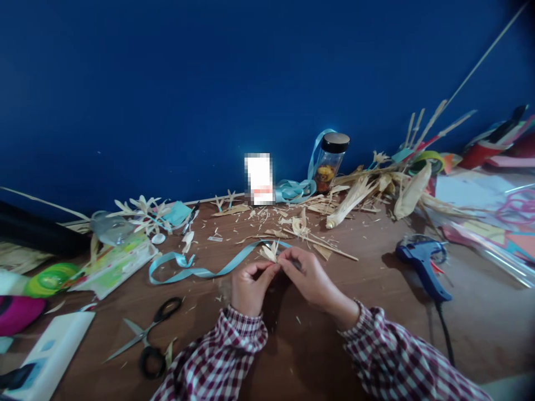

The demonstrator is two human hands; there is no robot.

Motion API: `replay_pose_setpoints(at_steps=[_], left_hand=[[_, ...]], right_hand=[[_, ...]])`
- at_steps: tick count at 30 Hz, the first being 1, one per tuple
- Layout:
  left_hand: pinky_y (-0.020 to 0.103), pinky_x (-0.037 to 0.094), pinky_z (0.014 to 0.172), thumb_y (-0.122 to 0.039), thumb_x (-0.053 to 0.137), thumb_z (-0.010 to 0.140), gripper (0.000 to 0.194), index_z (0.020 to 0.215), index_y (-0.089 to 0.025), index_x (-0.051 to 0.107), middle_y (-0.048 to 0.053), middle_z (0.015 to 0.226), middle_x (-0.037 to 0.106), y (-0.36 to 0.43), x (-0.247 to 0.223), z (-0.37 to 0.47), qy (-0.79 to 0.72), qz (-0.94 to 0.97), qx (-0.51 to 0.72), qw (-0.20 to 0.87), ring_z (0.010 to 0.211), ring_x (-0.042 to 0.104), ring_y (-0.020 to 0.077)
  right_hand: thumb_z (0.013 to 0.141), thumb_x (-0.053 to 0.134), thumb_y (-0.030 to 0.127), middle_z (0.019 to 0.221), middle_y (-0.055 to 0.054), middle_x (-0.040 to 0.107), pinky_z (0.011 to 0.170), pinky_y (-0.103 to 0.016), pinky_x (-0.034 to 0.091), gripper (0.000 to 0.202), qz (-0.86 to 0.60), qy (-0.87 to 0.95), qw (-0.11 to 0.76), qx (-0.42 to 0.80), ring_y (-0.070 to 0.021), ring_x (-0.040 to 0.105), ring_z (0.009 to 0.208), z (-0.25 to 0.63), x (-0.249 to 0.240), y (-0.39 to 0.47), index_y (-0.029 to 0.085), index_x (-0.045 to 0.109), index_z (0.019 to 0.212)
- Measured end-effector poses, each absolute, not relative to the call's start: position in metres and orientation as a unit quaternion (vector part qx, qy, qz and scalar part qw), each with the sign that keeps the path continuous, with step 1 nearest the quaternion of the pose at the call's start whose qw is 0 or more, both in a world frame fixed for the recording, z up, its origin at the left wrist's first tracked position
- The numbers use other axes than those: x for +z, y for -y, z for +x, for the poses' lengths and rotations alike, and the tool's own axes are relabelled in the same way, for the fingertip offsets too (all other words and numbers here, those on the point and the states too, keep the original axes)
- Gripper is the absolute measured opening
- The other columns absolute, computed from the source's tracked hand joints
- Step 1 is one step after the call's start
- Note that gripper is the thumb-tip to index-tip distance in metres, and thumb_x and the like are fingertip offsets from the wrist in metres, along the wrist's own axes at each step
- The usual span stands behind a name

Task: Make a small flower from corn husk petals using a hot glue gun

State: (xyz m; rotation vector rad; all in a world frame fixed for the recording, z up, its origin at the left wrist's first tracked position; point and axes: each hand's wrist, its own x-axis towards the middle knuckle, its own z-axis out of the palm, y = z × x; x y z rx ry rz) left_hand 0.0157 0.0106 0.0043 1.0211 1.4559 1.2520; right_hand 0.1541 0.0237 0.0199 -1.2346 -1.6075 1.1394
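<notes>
A small pale flower of dried corn husk (271,252) points up and away, its base held at my fingertips. My left hand (252,287) pinches that base between thumb and forefinger. From the other side my right hand (308,277) closes on the same base, its fingertips almost meeting the left thumb. Just behind the hands a light blue ribbon (209,273) curls across the brown table (292,356). Open scissors (144,337) with black handles lie left of my left sleeve. A blue glue gun (424,267) with a black cord lies to the right.
Husk scraps (267,217) litter the table's back. A jar (328,167) with a black lid stands near the blue wall (188,100), beside a heap of corn husks (355,203). At left are finished-looking husk flowers (144,209) and a white power strip (54,356).
</notes>
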Motion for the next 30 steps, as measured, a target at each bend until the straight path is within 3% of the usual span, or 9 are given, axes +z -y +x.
replay_pose_setpoints(at_steps=[4, 11, 19, 24, 30], left_hand=[[0.026, 0.050, 0.056, -0.032, 0.076, 0.059, 0.019, 0.070, -0.016, 0.073, 0.004, 0.063, 0.070, -0.0120, 0.0024, 0.0129, -0.574, 0.387, 0.504, 0.516, 0.055, 0.062, 0.0160], [0.026, 0.051, 0.055, -0.035, 0.070, 0.066, 0.022, 0.075, -0.015, 0.071, 0.003, 0.066, 0.068, -0.0086, 0.0016, 0.0154, -0.582, 0.427, 0.504, 0.473, 0.057, 0.061, 0.0161], [0.027, 0.054, 0.054, -0.037, 0.069, 0.067, 0.025, 0.075, -0.014, 0.068, 0.004, 0.075, 0.067, -0.0103, 0.0037, 0.0163, -0.570, 0.412, 0.496, 0.510, 0.063, 0.061, 0.0171], [0.023, 0.052, 0.053, -0.038, 0.070, 0.067, 0.025, 0.075, -0.014, 0.068, 0.001, 0.065, 0.064, -0.0124, 0.0022, 0.0120, -0.543, 0.397, 0.482, 0.561, 0.059, 0.058, 0.0133], [0.015, 0.041, 0.040, -0.042, 0.075, 0.058, 0.032, 0.070, -0.014, 0.066, -0.002, 0.052, 0.057, -0.0160, 0.0084, 0.0103, -0.505, 0.318, 0.443, 0.669, 0.045, 0.049, 0.0069]], right_hand=[[0.086, 0.048, 0.026, 0.067, 0.001, 0.055, 0.057, -0.021, 0.037, 0.017, -0.485, 0.652, 0.392, 0.431, -0.0113, 0.047, 0.062, 0.1550, 0.0209, -0.0241, 0.015, 0.058, 0.078], [0.085, 0.050, 0.023, 0.076, -0.002, 0.059, 0.065, -0.024, 0.041, 0.012, -0.481, 0.678, 0.405, 0.379, -0.0141, 0.053, 0.071, 0.1559, 0.0206, -0.0248, 0.016, 0.059, 0.079], [0.084, 0.052, 0.020, 0.077, -0.002, 0.059, 0.067, -0.025, 0.040, 0.009, -0.493, 0.673, 0.413, 0.365, -0.0145, 0.054, 0.074, 0.1549, 0.0189, -0.0244, 0.017, 0.059, 0.079], [0.083, 0.054, 0.027, 0.074, -0.001, 0.060, 0.064, -0.024, 0.042, 0.013, -0.463, 0.604, 0.430, 0.487, -0.0139, 0.054, 0.070, 0.1551, 0.0173, -0.0273, 0.016, 0.060, 0.080], [0.079, 0.060, 0.032, 0.070, 0.001, 0.059, 0.064, -0.024, 0.043, 0.017, -0.382, 0.503, 0.447, 0.634, -0.0113, 0.054, 0.064, 0.1546, 0.0166, -0.0280, 0.015, 0.059, 0.077]])
